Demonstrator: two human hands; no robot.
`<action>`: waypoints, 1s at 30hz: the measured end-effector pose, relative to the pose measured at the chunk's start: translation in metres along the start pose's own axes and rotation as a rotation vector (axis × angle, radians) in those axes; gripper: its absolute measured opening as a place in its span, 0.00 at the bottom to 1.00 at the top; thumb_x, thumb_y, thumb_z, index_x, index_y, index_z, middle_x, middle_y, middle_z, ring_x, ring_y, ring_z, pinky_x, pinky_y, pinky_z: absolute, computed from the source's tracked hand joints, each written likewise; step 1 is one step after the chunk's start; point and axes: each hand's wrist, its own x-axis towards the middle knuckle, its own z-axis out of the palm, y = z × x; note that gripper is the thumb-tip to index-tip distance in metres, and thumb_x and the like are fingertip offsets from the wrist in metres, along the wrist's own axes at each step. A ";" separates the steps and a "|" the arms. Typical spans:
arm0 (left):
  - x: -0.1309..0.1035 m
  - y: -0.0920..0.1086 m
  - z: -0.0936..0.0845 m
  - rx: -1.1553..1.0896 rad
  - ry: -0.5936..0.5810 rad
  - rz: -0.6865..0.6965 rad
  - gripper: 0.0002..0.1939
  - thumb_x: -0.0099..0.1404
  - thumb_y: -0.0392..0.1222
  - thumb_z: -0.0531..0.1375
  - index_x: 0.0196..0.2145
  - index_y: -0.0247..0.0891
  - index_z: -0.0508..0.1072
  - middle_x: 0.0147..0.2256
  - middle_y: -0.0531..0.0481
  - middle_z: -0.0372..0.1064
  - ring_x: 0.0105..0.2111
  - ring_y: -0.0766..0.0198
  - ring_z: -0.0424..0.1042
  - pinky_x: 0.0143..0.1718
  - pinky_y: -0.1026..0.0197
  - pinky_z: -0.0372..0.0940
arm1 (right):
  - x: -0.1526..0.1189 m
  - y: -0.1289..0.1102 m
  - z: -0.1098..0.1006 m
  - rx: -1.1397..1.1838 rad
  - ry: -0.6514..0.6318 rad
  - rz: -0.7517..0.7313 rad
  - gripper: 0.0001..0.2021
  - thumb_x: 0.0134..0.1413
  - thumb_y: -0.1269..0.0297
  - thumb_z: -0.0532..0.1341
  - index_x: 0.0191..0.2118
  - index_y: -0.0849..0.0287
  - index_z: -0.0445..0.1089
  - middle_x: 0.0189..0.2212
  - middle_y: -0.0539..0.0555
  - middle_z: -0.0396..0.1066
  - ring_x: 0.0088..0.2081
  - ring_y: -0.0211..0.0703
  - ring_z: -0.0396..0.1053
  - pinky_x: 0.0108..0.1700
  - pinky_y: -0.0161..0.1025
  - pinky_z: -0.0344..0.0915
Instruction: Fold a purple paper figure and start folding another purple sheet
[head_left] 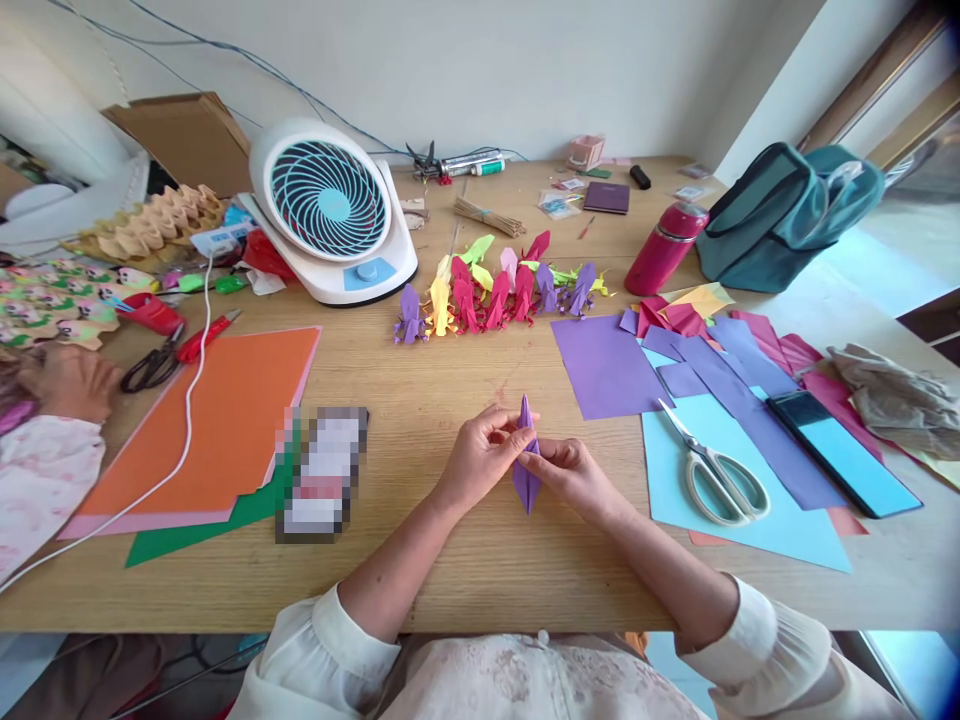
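A narrow, pointed piece of folded purple paper [527,490] stands out between my two hands, one tip away from me and the other toward me. My left hand [484,455] pinches its left side with thumb and fingers. From the right, my right hand [574,475] grips it with thumb and forefinger. Beyond my hands, several folded paper figures [495,300] in red, purple, yellow, green and pink sit in a cluster. A purple sheet [607,370] lies to the right, near white-handled scissors [720,485] on a light blue sheet [667,500].
At left are orange sheets [217,430], a phone [322,475], a white cable [191,400], black-handled scissors [154,365] and a co-worker's hand [71,380]. A fan [330,210] stands behind. Rightward are a red bottle [664,250], a teal bag [780,220] and another phone [844,450].
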 end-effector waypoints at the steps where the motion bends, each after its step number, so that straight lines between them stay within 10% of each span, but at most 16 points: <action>1: 0.000 -0.002 0.002 -0.009 -0.010 -0.020 0.14 0.64 0.49 0.63 0.40 0.36 0.81 0.35 0.48 0.73 0.34 0.63 0.71 0.35 0.64 0.63 | 0.000 0.000 0.000 -0.007 0.008 -0.008 0.26 0.53 0.41 0.62 0.21 0.59 0.57 0.19 0.45 0.49 0.23 0.32 0.45 0.25 0.34 0.46; 24: 0.000 -0.002 -0.001 -0.130 0.193 0.017 0.17 0.65 0.51 0.62 0.25 0.37 0.78 0.24 0.52 0.71 0.27 0.67 0.68 0.31 0.65 0.62 | -0.002 0.003 0.005 -0.221 -0.092 -0.045 0.20 0.59 0.53 0.59 0.21 0.59 0.59 0.20 0.46 0.53 0.23 0.32 0.50 0.25 0.34 0.48; 30: 0.001 -0.008 -0.003 -0.123 0.113 -0.021 0.25 0.71 0.58 0.50 0.41 0.38 0.80 0.36 0.46 0.77 0.37 0.62 0.73 0.37 0.63 0.65 | -0.001 0.003 0.005 -0.113 -0.051 -0.043 0.20 0.58 0.49 0.60 0.28 0.62 0.71 0.21 0.48 0.63 0.24 0.35 0.58 0.27 0.34 0.55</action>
